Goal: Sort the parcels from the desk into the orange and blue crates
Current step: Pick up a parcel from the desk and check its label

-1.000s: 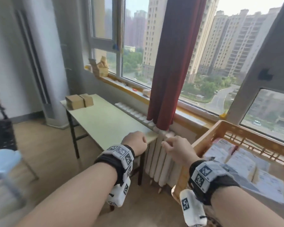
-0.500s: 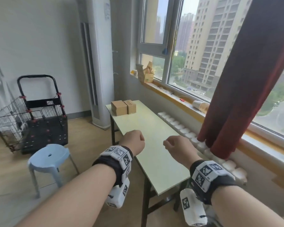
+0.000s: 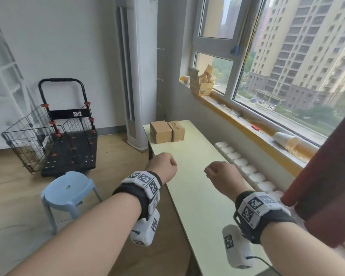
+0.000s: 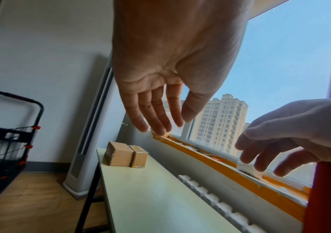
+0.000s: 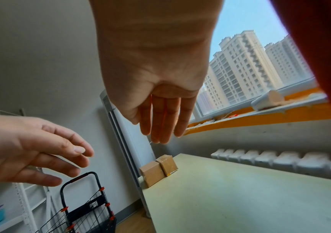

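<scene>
Parcels (image 3: 166,131): you have two, touching, at the desk's (image 3: 197,176) far end.
Hands: two over the desk.
Stools (image 3: 68,189): one, left of the desk.
Carts (image 3: 68,124): one, beyond the stool.

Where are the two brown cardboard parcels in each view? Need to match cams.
Head: two brown cardboard parcels, upper centre, far end of the pale green desk.
Left wrist: lower centre-left.
Right wrist: lower centre.
Shared landmark: tall white floor-standing air conditioner behind them.

Black wristbands (image 3: 136,196), checkered white tags
</scene>
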A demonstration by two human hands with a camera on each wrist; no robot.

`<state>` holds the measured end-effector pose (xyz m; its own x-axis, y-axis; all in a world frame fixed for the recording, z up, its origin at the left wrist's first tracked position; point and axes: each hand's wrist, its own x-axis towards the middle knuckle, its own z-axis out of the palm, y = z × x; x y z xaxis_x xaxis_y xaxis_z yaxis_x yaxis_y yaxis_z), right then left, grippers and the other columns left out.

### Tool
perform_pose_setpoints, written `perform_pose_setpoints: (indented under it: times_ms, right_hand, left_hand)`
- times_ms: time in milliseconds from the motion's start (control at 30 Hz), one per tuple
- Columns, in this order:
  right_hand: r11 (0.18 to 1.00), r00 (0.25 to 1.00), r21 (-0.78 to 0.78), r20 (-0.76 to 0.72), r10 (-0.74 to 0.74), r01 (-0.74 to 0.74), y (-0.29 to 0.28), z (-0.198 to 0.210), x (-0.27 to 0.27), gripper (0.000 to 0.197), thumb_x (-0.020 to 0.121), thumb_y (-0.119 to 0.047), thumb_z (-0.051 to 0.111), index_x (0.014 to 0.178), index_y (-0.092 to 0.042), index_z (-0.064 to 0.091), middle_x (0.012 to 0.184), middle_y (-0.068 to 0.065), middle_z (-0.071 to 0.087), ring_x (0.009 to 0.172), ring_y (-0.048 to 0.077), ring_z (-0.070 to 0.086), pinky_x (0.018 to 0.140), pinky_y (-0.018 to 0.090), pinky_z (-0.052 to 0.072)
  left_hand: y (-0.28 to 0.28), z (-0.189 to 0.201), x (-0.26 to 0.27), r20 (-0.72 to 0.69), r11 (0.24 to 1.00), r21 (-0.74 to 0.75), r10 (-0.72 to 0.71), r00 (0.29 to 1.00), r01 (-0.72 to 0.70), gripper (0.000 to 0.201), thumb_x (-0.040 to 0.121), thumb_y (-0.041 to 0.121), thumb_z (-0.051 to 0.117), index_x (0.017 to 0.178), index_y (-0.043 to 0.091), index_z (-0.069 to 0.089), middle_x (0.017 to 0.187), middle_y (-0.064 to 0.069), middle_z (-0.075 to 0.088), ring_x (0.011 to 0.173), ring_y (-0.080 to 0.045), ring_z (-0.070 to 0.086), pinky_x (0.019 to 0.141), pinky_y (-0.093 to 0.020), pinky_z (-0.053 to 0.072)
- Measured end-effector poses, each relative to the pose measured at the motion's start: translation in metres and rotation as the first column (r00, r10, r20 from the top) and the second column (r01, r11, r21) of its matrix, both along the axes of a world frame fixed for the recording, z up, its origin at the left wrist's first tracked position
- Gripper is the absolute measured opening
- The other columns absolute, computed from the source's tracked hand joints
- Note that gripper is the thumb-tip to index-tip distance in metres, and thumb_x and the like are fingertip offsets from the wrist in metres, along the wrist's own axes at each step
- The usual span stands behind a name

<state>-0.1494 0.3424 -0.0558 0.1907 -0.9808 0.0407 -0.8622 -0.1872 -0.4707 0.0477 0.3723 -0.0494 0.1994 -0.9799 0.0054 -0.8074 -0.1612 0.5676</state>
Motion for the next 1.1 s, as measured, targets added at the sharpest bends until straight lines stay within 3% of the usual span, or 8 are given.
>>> perform_pose_setpoints:
  times_ms: [233, 367, 567, 833, 967, 1100]
  right_hand:
    - [0.999, 0.999, -0.005, 0.027, 0.031, -0.031, -0.063, -0.013, 0.033, 0.021, 0.091, -0.021, 0.052, 0.094, -0.012, 0.070, 0.099, 0.002, 0.073, 0.095, 0.026, 0.064, 0.084, 0.038, 0.054]
    - [0.999, 0.997, -0.013, 0.068, 0.040, -0.039, -0.103, -0.024, 0.055, 0.022, 0.093, -0.022, 0.055, 0.110, -0.024, 0.069, 0.111, -0.008, 0.069, 0.101, 0.017, 0.063, 0.087, 0.031, 0.050]
    - [1.000, 0.999, -0.010, 0.044, 0.006, -0.005, -0.177, -0.040, 0.103, 0.026, 0.093, -0.023, 0.056, 0.116, -0.025, 0.066, 0.115, -0.005, 0.066, 0.105, 0.017, 0.061, 0.087, 0.030, 0.048]
    - [0.994, 0.992, 0.039, 0.070, -0.106, 0.103, -0.265, -0.061, 0.181, 0.026, 0.092, -0.023, 0.057, 0.116, -0.024, 0.066, 0.116, -0.004, 0.066, 0.102, 0.016, 0.062, 0.089, 0.031, 0.050]
    - [0.984, 0.983, 0.060, 0.070, -0.169, 0.165, -0.294, -0.079, 0.209, 0.028, 0.093, -0.021, 0.058, 0.120, -0.023, 0.065, 0.120, -0.003, 0.063, 0.106, 0.016, 0.060, 0.089, 0.029, 0.047]
    - [0.969, 0.975, 0.112, 0.003, -0.221, 0.220, -0.310, -0.103, 0.215, 0.038, 0.092, -0.021, 0.060, 0.130, -0.022, 0.058, 0.129, 0.001, 0.057, 0.116, 0.018, 0.056, 0.092, 0.031, 0.045]
  left_hand:
    - [-0.057, -0.011, 0.035, -0.029, 0.998, -0.001, 0.063, 0.998, -0.064, 0.014, 0.089, 0.018, 0.052, 0.092, 0.026, 0.064, 0.101, 0.004, 0.066, 0.096, -0.019, 0.060, 0.084, -0.031, 0.050]
    - [-0.097, -0.016, 0.056, -0.038, 0.999, -0.009, 0.053, 0.998, -0.054, 0.014, 0.089, 0.019, 0.053, 0.093, 0.025, 0.065, 0.103, 0.003, 0.066, 0.098, -0.019, 0.061, 0.085, -0.031, 0.050]
    - [-0.178, -0.014, 0.106, -0.045, 1.000, -0.022, 0.007, 0.999, -0.008, 0.012, 0.087, 0.020, 0.054, 0.085, 0.028, 0.063, 0.099, 0.003, 0.069, 0.096, -0.020, 0.063, 0.080, -0.027, 0.048]
    - [-0.286, -0.023, 0.188, -0.057, 0.996, -0.013, -0.089, 0.994, 0.088, 0.015, 0.090, 0.021, 0.055, 0.096, 0.022, 0.068, 0.102, 0.004, 0.065, 0.097, -0.017, 0.059, 0.075, -0.022, 0.040]
    - [-0.336, -0.043, 0.226, -0.098, 0.994, 0.014, -0.109, 0.989, 0.111, 0.015, 0.089, 0.021, 0.056, 0.095, 0.023, 0.069, 0.099, 0.006, 0.063, 0.089, -0.013, 0.054, 0.073, -0.021, 0.037]
    - [-0.368, -0.076, 0.250, -0.165, 0.988, 0.102, -0.100, 0.981, 0.117, 0.014, 0.088, 0.018, 0.056, 0.091, 0.022, 0.069, 0.100, 0.004, 0.064, 0.097, -0.016, 0.059, 0.078, -0.023, 0.042]
